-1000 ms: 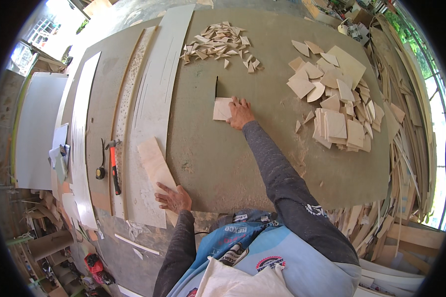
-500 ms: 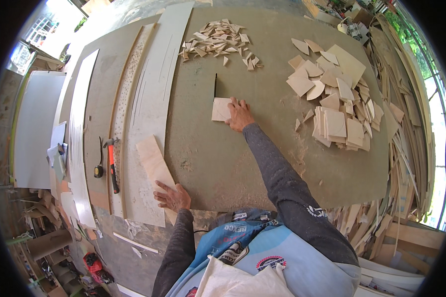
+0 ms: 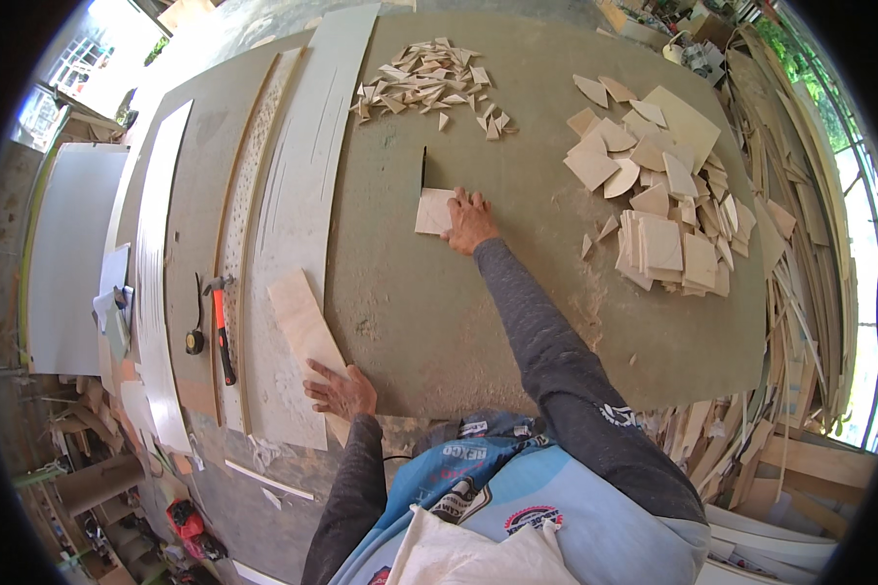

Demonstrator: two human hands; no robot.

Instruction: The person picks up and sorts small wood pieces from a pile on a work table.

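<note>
My right hand (image 3: 469, 221) is closed over the right side of a small square plywood piece (image 3: 433, 212), its fingers curled on top. The far edge of the piece meets a thin black upright strip (image 3: 423, 168) that looks like a saw blade. Faint curved lines show on the plywood. At the near left, my left hand (image 3: 343, 392) lies with fingers spread on a long pale plywood strip (image 3: 302, 314), which rests slantwise on a white board. Part of the strip is hidden under that hand.
A heap of small wedge offcuts (image 3: 427, 80) lies at the far middle. To the right is a pile of plywood squares and curved pieces (image 3: 661, 244). A hammer (image 3: 221, 331) and tape measure (image 3: 194, 341) lie at left. Sawdust covers the brown tabletop (image 3: 546, 292).
My right hand and the plywood piece have shifted very slightly forward and left, toward the black strip. My left hand stays in place on the long strip.
</note>
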